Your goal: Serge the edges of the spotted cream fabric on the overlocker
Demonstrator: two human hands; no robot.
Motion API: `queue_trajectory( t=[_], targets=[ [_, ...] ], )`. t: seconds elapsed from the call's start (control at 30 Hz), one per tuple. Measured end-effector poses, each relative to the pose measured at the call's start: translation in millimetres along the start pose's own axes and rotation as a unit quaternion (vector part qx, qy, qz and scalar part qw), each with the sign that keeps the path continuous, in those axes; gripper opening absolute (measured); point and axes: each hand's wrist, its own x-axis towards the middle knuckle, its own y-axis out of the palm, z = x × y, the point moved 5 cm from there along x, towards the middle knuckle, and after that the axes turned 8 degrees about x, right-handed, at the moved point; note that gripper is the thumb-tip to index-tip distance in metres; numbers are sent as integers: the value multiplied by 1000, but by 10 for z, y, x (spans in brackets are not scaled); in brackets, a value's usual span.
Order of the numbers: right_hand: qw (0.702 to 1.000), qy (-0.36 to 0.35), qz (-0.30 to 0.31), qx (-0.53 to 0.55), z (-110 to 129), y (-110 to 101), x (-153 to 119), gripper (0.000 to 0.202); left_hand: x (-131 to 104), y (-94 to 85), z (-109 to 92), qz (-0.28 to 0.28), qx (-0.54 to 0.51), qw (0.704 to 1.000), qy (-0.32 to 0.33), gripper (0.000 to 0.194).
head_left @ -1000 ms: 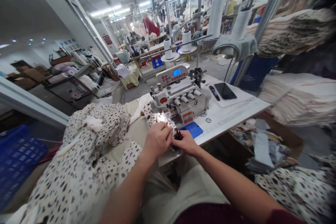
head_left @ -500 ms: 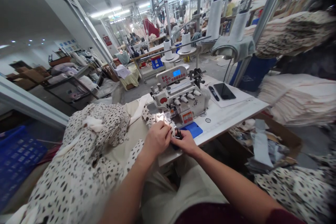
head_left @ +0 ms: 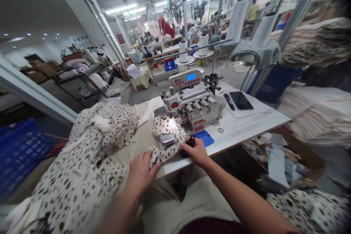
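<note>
My left hand (head_left: 142, 171) pinches one end of a narrow cream fabric strip with black spots (head_left: 167, 153) at the table's front edge. My right hand (head_left: 196, 151) holds what look like black thread snips (head_left: 190, 141), pointing up, and its fingertips are at the strip's other end. More of the spotted fabric lies over the lit sewing area of a white overlock sewing machine (head_left: 194, 102), left of its needle, where the presser foot is hidden. A large heap of spotted fabric (head_left: 79, 164) lies left of my left hand.
A phone (head_left: 241, 101) and a black marker-like object (head_left: 229, 101) lie on the table right of the machine. Thread cones (head_left: 237, 22) stand behind it. A blue basket (head_left: 22, 157) is at the left. A scrap box (head_left: 301, 157) and stacked fabric (head_left: 315, 113) are at the right.
My left hand has moved away from my right hand, left and towards me, drawing the spotted strip out between them. The right hand keeps the snips near the machine. The view has shifted slightly.
</note>
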Motion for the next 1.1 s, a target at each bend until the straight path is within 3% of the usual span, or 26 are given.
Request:
queue_trajectory(
  t=[0.1,0.17,0.23,0.3,0.4,0.5,0.57,0.63,0.73,0.8,0.87,0.97,1.1],
  targets=[
    [1000,-5,5,-2,-18,-12,2,34,-143,45,96,67,-24,997,2,18],
    [1000,-9,0,2,-36,-25,3,34,-228,-26,-23,77,-64,995,17,7],
    [1000,-8,-6,18,-63,-37,2,35,-343,-73,-285,88,-115,989,45,7],
    [999,3,-7,51,-100,-45,-4,36,-502,-12,-647,120,-179,973,84,11],
    [996,21,9,88,-136,-44,-18,37,-751,257,-1209,182,-257,937,153,24],
    [997,30,33,67,-124,-31,-37,36,-825,459,-1513,176,-201,941,207,26],
    [999,19,46,20,-84,-16,-47,32,-712,382,-1521,132,-177,947,233,16],
    [996,-9,75,-37,-26,24,-55,33,-463,113,-1379,65,-224,944,232,5],
    [985,-38,142,-92,23,106,-67,35,61,-457,-934,-140,-295,936,134,14],
    [981,-40,164,-94,24,129,-66,35,376,-697,-744,-217,-296,922,126,19],
    [981,-34,170,-82,13,129,-62,33,634,-737,-722,-190,-275,925,182,23],
    [983,-25,168,-66,10,114,-59,30,811,-609,-820,-124,-218,929,272,22],
    [988,-22,145,-41,58,87,-51,28,816,-508,-876,-131,-159,941,269,19]
  ],
)
